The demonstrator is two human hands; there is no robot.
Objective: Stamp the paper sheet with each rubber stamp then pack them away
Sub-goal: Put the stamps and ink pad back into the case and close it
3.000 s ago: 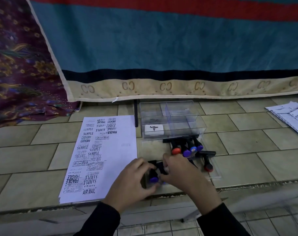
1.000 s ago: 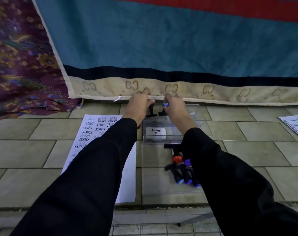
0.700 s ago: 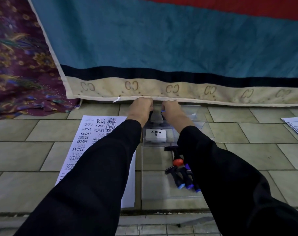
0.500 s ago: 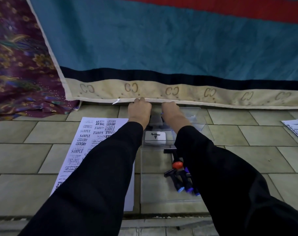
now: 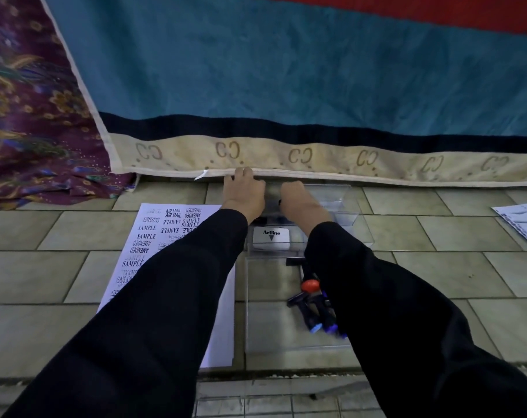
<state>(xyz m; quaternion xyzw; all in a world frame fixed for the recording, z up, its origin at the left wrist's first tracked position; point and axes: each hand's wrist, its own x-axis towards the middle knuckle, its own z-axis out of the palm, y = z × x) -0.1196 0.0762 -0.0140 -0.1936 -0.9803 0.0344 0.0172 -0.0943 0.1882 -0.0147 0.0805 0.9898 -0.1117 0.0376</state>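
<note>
Reaching into clear box (image 5: 345, 211): left hand (image 5: 244, 193), right hand (image 5: 298, 200); fingers (image 5: 244, 174) curled down, hold unclear.

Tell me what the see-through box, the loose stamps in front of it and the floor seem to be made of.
Box: likely clear rigid plastic, glossy; its walls are see-through with bright edges. Loose stamps: probably moulded black plastic, with red and blue end caps. Floor: looks like glazed ceramic tile, greenish-beige, with grout lines and a dull sheen.

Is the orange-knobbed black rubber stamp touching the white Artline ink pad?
Apart. Head view: the orange-knobbed stamp lies outside the clear plastic box; the white Artline pad sits inside, a gap between.
</note>
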